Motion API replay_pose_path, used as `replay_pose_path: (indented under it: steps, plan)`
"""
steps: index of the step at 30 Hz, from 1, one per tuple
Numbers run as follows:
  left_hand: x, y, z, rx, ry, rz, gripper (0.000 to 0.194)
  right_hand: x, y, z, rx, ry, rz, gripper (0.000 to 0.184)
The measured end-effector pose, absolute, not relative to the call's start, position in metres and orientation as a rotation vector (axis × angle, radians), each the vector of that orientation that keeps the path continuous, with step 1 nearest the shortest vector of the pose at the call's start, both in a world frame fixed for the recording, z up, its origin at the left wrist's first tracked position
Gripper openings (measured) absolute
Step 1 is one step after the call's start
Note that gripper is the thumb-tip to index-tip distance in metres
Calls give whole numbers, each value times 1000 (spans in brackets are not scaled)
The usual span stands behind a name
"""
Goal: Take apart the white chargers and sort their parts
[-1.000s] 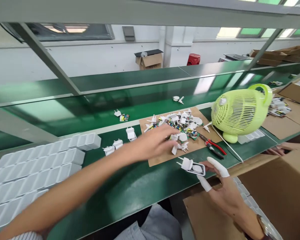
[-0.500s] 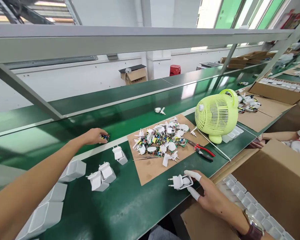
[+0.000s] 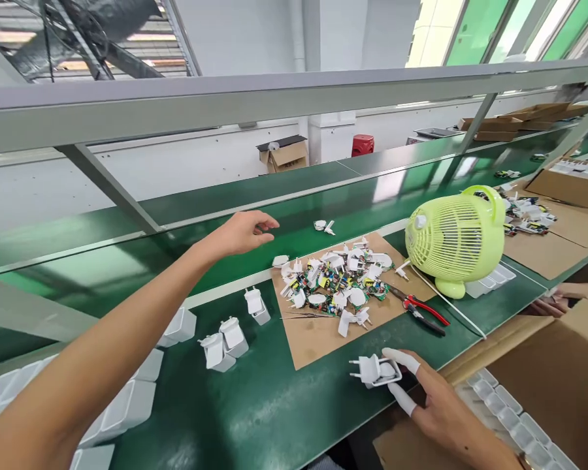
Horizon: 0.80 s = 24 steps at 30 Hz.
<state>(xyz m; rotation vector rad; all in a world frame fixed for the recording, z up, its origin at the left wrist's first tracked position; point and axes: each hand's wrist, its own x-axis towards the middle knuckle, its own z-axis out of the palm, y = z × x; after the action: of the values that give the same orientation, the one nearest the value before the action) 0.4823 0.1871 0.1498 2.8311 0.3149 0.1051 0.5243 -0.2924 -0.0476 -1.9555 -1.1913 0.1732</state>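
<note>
My left hand is stretched out over the green conveyor belt, its fingers loosely apart and nothing visible in them. It hovers left of a cardboard sheet that carries a pile of white plug parts and small circuit boards. A single white part lies just beyond its fingertips. My right hand, with white finger cots on the thumb and forefinger, pinches a white plug housing at the belt's near edge.
Three white housings stand loose on the belt, with rows of white cases at the left. Red-handled pliers lie by a lime-green fan. A cardboard box and another person's hand are at the right.
My left hand has lifted off the small board at the belt's white edge and moved right, toward the cardboard sheet. The board no longer lies there. My right hand still holds the housing.
</note>
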Motion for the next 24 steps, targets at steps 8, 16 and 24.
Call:
replay_pose_path:
  steps: [8,16,24]
  plan:
    - [494,172,92,2706,224,-253,46,528,-291,-68,-1919,-1219,141,50]
    - [486,169,117,2481,229,-12,56,529,-290,-71,-1902,-1227,141,52]
    - [466,72,91,2948,-544,111,23,530,-287,-60,-1915,-1241,163,49]
